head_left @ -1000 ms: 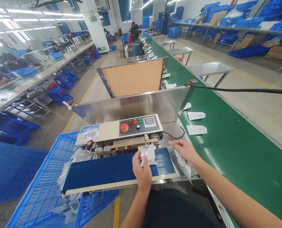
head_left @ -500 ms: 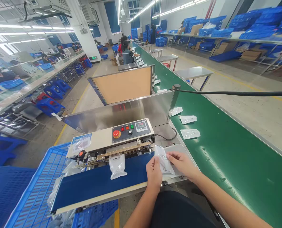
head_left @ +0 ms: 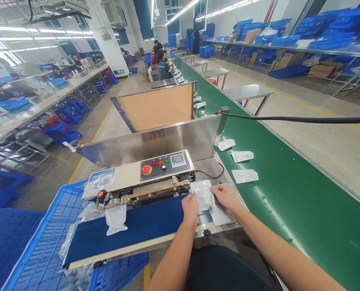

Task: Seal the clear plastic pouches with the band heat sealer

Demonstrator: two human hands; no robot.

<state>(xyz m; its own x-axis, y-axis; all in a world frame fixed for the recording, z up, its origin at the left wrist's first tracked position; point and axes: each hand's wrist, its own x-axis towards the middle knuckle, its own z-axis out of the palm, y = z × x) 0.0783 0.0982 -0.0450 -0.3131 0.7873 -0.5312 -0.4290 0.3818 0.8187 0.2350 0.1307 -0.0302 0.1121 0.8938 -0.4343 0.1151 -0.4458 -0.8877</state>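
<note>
Between my two hands is a white plastic pouch (head_left: 203,196), its top edge by the right end of the band sealer (head_left: 149,178). My left hand (head_left: 190,208) pinches the pouch's left side. At its right upper corner, my right hand (head_left: 227,198) grips it between thumb and fingers. The sealer's blue belt (head_left: 155,220) runs leftward below the sealing bands. A second white pouch (head_left: 116,220) hangs from the bands near the left end, its lower part over the belt.
Several flat white pouches (head_left: 245,176) lie on the green conveyor (head_left: 292,190) to my right. A blue basket (head_left: 43,242) with bagged items stands under the belt's left end. A steel panel (head_left: 155,139) rises behind the sealer. A black cable (head_left: 304,119) crosses above the conveyor.
The pouch in my hands has turned and moved left, up to the sealer's right end. The other pouch has travelled left along the bands. The conveyor pouches have shifted slightly nearer.
</note>
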